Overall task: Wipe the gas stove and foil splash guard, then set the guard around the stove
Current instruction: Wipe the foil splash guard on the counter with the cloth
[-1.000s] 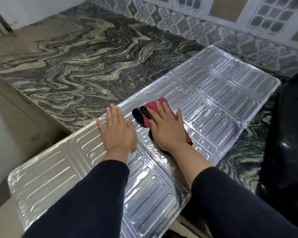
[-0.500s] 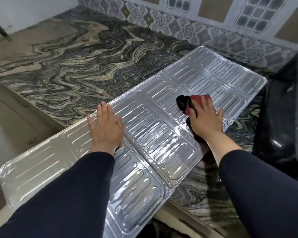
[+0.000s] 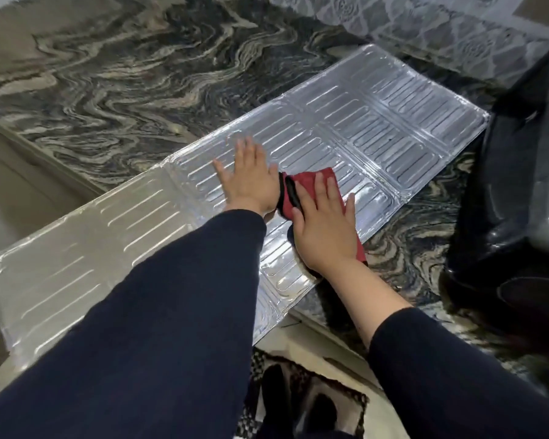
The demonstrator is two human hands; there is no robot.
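My right hand (image 3: 325, 223) slid the red cloth (image 3: 311, 182) back beside my left hand (image 3: 251, 182). Both hands lay flat and open, pressing on the foil splash guard (image 3: 377, 122) lying on the counter (image 3: 124, 90); I think wiping was not finished

Soft, even daylight; pale glare washes the foil guard (image 3: 86, 248) toward 8 o'clock. Fingertips at centre blur slightly, and edges bow.

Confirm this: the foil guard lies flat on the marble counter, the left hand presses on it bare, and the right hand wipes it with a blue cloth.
Not quite. The cloth under the right hand is red with black trim, not blue, as the head view shows. The foil guard does lie flat on the marble counter, with the bare left hand pressing on it.
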